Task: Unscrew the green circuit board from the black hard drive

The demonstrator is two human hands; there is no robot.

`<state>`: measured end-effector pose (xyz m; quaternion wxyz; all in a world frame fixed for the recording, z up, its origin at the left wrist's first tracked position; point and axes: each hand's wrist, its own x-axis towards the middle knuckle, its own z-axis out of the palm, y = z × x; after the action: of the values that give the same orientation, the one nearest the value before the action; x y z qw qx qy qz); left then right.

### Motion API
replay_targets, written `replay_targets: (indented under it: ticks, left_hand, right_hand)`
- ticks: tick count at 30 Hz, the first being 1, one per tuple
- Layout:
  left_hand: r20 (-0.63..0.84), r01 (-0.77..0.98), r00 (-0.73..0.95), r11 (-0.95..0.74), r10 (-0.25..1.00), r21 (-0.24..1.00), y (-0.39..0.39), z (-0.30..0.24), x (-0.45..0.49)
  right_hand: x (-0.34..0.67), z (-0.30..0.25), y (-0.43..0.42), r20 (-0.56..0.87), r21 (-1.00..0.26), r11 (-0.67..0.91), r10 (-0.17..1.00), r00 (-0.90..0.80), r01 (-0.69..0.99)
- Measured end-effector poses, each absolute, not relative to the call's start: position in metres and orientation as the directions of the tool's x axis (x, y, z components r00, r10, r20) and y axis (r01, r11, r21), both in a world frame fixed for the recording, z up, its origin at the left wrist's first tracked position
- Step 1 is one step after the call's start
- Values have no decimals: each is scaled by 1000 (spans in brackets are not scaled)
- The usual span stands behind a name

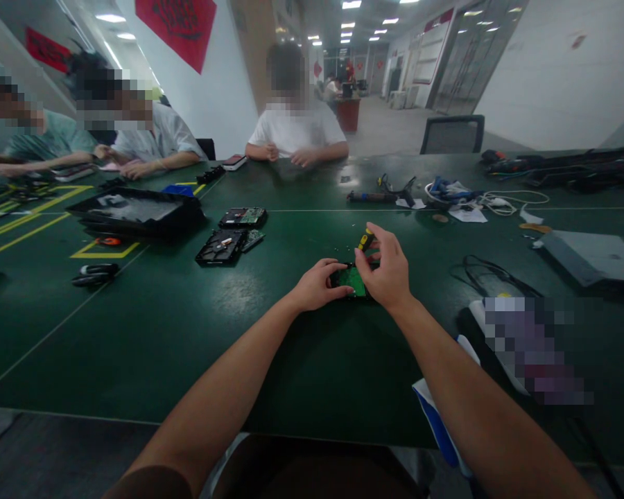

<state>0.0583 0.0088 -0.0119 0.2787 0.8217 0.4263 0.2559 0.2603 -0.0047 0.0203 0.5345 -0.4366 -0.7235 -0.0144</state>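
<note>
A small hard drive with a green circuit board [351, 279] lies on the dark green table [187, 326] in front of me. My left hand [318, 284] grips its left edge with curled fingers. My right hand [387, 267] is closed round a screwdriver with a yellow and black handle [365, 240], held upright over the board. The tip of the tool is hidden behind my fingers.
Two more opened drives [221, 247] [243, 217] and a black tray [135, 211] lie to the left. Tools and cables [447, 194] sit at the back right, a grey case [593, 256] at the right. Three people sit across the table.
</note>
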Motion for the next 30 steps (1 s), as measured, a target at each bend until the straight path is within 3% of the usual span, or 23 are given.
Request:
replay_targets:
  ticks: [30]
  left_hand:
    - [159, 511, 525, -459, 836, 727, 12, -11, 61]
  right_hand:
    - [262, 21, -3, 787, -433, 596, 616, -40, 676]
